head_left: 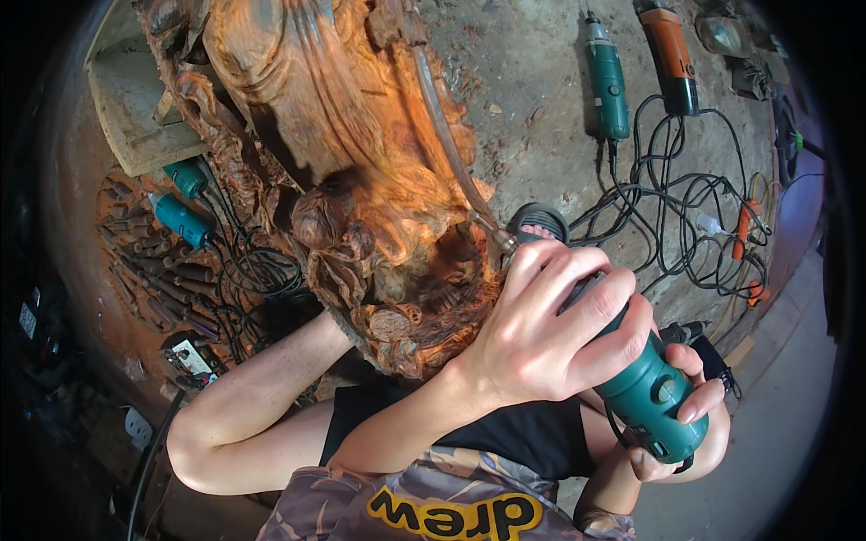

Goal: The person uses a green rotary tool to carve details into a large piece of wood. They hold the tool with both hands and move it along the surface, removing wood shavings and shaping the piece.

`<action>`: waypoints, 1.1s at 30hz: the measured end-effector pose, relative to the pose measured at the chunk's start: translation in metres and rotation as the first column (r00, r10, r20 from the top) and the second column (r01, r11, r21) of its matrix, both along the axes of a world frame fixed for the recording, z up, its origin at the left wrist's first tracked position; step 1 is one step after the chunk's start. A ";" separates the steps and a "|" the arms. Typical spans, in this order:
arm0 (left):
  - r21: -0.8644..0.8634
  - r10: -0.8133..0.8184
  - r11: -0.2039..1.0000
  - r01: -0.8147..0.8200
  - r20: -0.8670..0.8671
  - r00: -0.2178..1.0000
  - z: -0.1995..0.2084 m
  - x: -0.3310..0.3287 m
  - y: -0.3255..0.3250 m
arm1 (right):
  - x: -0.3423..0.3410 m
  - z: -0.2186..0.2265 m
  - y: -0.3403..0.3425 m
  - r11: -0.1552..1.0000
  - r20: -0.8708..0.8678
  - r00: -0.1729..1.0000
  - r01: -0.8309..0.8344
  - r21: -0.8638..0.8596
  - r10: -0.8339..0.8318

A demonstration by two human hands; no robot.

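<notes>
The left hand [546, 334] curls its fingers over the dark front of a green grinder [649, 406], close behind the metal neck [507, 242]; gripping that far forward probably helps aim the tip. The right hand [702, 406] wraps its fingers and thumb around the rear of the body, seemingly to bear the weight and check any twist.

The wood carving [347, 171] lies just ahead and to the left of the left fingers, its nearest end beside the neck. Whether the tip touches the wood, I cannot tell. A bent leg [262, 388] reaches under the carving's near end, perhaps bracing it, since neither hand is free to do so.

Well beyond the fingers, on the floor, lie a slim green tool [607, 90] and an orange tool [672, 59]; their cords [672, 149] tangle away from the hands, which likely leaves the grinder room to swing.
</notes>
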State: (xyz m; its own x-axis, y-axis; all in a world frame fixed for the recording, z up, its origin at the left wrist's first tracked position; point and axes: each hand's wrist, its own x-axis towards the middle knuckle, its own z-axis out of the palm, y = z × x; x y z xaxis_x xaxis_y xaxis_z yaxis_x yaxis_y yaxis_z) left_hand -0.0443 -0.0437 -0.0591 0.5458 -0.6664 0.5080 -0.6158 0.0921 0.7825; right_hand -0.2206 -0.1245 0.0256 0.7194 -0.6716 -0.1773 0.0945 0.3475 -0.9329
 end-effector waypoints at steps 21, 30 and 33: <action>-0.080 0.090 0.992 -0.099 -0.116 0.989 0.012 0.000 0.079 | 0.050 0.003 0.058 0.067 -0.272 0.903 -0.310 -0.948 0.332; -0.115 0.079 0.989 -0.088 -0.079 0.994 0.011 0.015 0.093 | 0.058 0.034 0.086 0.624 -0.516 0.743 -0.654 -0.427 0.426; -0.122 0.096 0.987 -0.106 -0.080 0.992 0.010 0.016 0.090 | 0.074 0.042 0.096 0.485 -0.515 0.830 -0.547 -0.682 0.212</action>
